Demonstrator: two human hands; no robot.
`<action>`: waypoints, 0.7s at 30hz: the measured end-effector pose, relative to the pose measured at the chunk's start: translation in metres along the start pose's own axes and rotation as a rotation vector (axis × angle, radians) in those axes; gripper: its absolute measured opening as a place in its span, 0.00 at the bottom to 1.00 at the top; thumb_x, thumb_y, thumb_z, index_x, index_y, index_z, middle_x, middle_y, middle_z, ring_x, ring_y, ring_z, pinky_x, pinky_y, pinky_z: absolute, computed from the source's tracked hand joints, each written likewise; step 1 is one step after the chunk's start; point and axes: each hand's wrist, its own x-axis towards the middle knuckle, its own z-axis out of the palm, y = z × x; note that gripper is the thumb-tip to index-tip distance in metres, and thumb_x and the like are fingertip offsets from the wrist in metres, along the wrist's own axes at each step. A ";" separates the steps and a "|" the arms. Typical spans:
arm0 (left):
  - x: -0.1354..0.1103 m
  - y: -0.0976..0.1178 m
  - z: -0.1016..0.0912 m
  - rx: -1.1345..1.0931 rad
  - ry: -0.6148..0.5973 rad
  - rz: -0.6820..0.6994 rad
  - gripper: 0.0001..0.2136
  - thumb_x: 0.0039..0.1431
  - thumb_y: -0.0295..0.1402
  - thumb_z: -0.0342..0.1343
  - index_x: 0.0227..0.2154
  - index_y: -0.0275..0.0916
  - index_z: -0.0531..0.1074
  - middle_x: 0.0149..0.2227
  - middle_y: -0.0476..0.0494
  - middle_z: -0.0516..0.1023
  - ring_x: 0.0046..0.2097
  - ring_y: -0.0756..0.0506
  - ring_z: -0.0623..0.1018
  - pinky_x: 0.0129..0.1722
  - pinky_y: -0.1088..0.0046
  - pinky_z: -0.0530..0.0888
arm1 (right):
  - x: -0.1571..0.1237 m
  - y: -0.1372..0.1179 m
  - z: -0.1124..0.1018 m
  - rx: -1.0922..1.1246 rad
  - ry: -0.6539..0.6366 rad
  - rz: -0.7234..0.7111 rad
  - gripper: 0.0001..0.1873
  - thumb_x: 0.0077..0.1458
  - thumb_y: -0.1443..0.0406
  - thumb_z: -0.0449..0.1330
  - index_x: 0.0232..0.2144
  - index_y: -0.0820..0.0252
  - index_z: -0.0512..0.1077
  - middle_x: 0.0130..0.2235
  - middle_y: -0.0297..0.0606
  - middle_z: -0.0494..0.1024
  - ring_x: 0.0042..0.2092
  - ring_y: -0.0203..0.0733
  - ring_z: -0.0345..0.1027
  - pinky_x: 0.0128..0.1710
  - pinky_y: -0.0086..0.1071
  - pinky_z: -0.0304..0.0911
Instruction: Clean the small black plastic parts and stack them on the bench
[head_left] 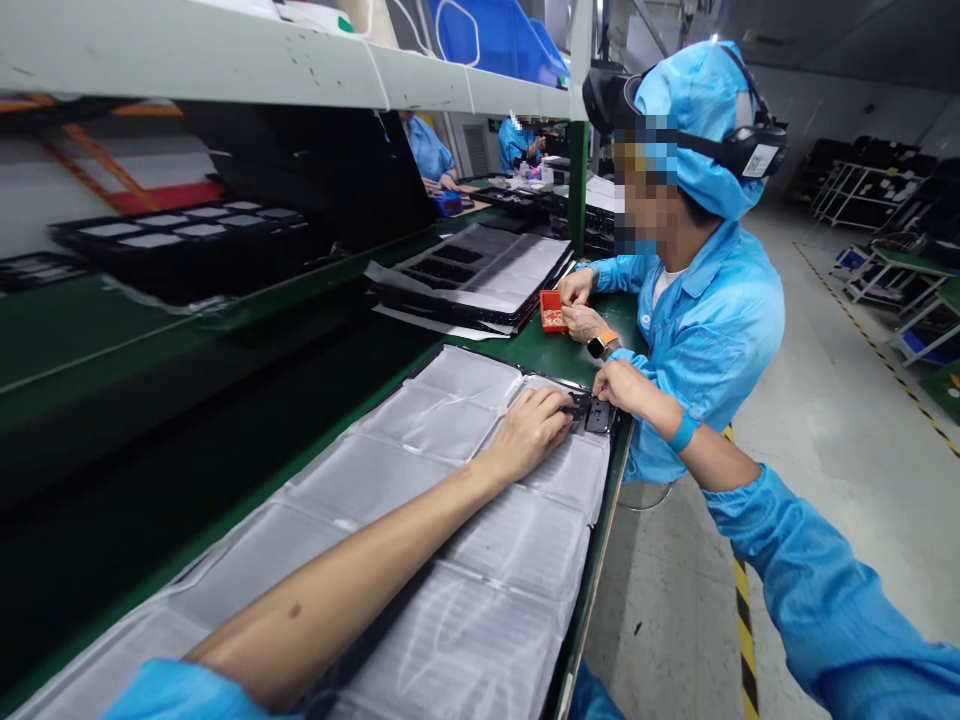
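My left hand [529, 432] lies on a long black tray [450, 560] covered with clear plastic film, its fingers curled onto a small black part [589, 410] at the tray's far end. My right hand [622, 385] comes in from the right edge and pinches the same black part from the other side. Both forearms stretch far forward; the sleeves are blue.
A co-worker in blue coat and cap [697, 300] sits just beyond, both hands at a small red box [553, 310]. Another film-covered black tray [480, 280] lies behind it. A shelf [300, 60] runs overhead. More black trays [187, 240] sit at left. Floor aisle with yellow-black tape [742, 640] at right.
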 end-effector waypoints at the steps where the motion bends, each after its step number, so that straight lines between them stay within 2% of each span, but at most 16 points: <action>1: 0.002 0.001 0.001 0.005 -0.018 0.011 0.10 0.72 0.26 0.52 0.36 0.39 0.77 0.47 0.36 0.81 0.50 0.38 0.76 0.46 0.59 0.72 | -0.002 0.001 0.001 -0.003 0.007 -0.002 0.15 0.70 0.60 0.64 0.55 0.60 0.75 0.56 0.44 0.78 0.51 0.48 0.78 0.50 0.46 0.77; 10: 0.018 0.007 0.006 0.023 -0.213 0.106 0.12 0.73 0.26 0.51 0.34 0.38 0.77 0.45 0.39 0.79 0.46 0.40 0.74 0.44 0.63 0.70 | -0.014 0.006 0.007 -0.016 0.093 0.005 0.15 0.70 0.60 0.64 0.55 0.60 0.75 0.55 0.44 0.79 0.50 0.48 0.78 0.49 0.46 0.77; 21: 0.024 0.005 0.006 -0.033 -0.326 0.067 0.09 0.72 0.26 0.53 0.38 0.37 0.78 0.43 0.41 0.80 0.43 0.41 0.77 0.46 0.66 0.72 | -0.013 0.007 0.016 -0.020 0.197 -0.043 0.16 0.70 0.60 0.64 0.56 0.61 0.75 0.56 0.44 0.78 0.51 0.49 0.77 0.51 0.48 0.76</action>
